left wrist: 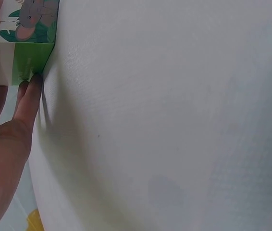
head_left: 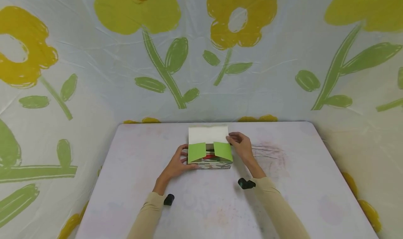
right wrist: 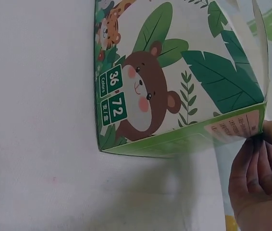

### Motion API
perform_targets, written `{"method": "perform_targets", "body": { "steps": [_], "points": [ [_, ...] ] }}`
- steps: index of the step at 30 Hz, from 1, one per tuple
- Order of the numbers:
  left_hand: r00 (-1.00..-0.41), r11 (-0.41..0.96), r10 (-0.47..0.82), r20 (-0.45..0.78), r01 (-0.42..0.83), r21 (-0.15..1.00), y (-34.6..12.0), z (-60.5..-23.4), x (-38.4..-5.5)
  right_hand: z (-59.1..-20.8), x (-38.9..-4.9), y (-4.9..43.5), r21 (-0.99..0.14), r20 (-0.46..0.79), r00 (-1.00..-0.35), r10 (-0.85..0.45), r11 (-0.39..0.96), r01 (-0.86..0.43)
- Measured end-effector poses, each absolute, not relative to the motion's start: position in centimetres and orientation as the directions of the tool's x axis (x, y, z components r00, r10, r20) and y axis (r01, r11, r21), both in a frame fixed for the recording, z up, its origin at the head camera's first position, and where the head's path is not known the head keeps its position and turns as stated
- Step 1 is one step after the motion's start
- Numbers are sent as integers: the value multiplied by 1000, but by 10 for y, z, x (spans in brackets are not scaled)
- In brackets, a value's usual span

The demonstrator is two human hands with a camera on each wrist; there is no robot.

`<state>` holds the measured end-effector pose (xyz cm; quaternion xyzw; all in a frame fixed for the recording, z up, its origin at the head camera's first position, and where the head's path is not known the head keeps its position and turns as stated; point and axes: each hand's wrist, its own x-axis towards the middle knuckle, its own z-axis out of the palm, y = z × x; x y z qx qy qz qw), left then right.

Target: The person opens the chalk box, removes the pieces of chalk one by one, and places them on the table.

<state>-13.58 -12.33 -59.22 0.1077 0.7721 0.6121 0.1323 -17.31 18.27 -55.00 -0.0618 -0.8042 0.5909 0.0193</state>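
Note:
A cardboard box (head_left: pixel 214 166) printed with jungle animals and leaves stands on the table, its white-lined lid (head_left: pixel 207 134) raised at the back. Two green flaps (head_left: pixel 196 152) angle over the opening, with red and other dark contents (head_left: pixel 209 156) partly showing between them. My left hand (head_left: pixel 176 165) holds the box's left end, thumb on the front face and fingers along the side. At the right end, my right hand (head_left: pixel 242 148) pinches the upper back corner near the lid. In the right wrist view, a bear and "36 Colors" and "72" appear on the front (right wrist: pixel 145 96).
The white table (head_left: pixel 151 137) extends around the box on all sides. Behind and beside it hangs a white cloth (head_left: pixel 270 74) with large yellow flowers. Small black devices (head_left: pixel 246 183) sit at both wrists, beside beige sleeves (head_left: pixel 277 204).

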Motion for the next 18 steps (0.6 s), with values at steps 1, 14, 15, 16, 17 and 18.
{"method": "perform_targets", "body": {
  "steps": [1, 14, 15, 16, 17, 18],
  "points": [
    [-942, 223, 330, -67, 8, 975, -123, -593, -136, -550, -173, 183, -951, -56, -990, 131, 295, 93],
    [-940, 220, 334, -63, 13, 975, -124, -588, -136, -550, -174, 185, -937, -180, -977, 114, 282, 205],
    [-941, 219, 333, -63, 12, 976, -124, -588, -135, -550, -175, 185, -937, -181, -978, 106, 283, 204],
    [-942, 222, 330, -64, 12, 975, -124, -589, -135, -551, -174, 185, -938, -178, -979, 103, 283, 201],
    [-942, 225, 329, -64, 13, 974, -125, -589, -135, -551, -174, 185, -941, -171, -980, 98, 279, 192],
    [-942, 226, 329, -65, 12, 974, -125, -590, -135, -552, -173, 185, -944, -158, -983, 94, 278, 178]
  ]
}}
